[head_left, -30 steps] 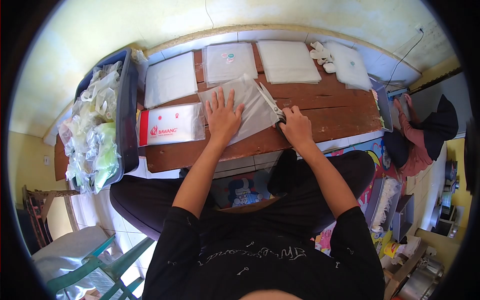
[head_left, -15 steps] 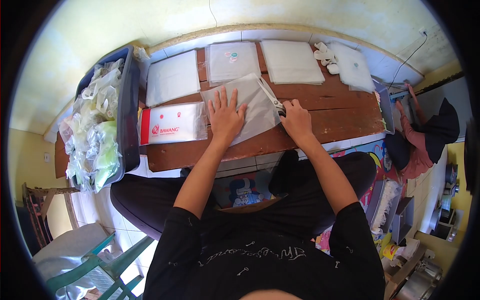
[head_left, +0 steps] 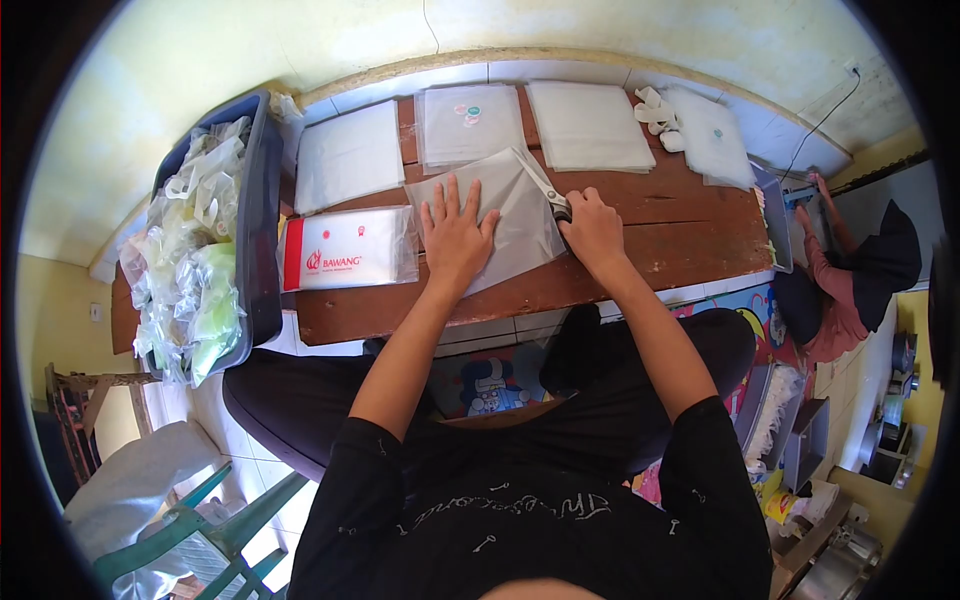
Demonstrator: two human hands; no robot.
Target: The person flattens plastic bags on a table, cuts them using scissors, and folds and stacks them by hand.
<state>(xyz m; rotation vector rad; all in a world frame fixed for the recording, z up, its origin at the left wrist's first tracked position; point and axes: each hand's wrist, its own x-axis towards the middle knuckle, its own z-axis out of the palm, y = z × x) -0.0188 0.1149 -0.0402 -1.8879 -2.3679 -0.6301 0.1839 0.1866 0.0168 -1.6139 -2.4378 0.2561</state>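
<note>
My left hand (head_left: 458, 238) lies flat with fingers spread on a clear plastic bag (head_left: 508, 215), pressing it against the brown wooden table (head_left: 680, 235). In my right hand (head_left: 592, 238) is a pair of scissors (head_left: 541, 185), gripped by its black handles. The metal blades point up and left across the bag's upper right part; whether they are parted is hard to make out. Left of my left hand lies a printed pack of plastic bags (head_left: 350, 248) with a red band and the word BAWANG.
Several stacks of clear plastic (head_left: 590, 125) line the table's back edge, beside white handle-shaped scraps (head_left: 655, 112). A dark tub (head_left: 262, 220) at the left overflows with plastic pieces. At the far right another person (head_left: 845, 275) sits by a grey bin (head_left: 772, 215).
The whole view has shifted slightly. My left hand stays spread on the bag, and my right hand keeps hold of the scissors in nearly the same place.
</note>
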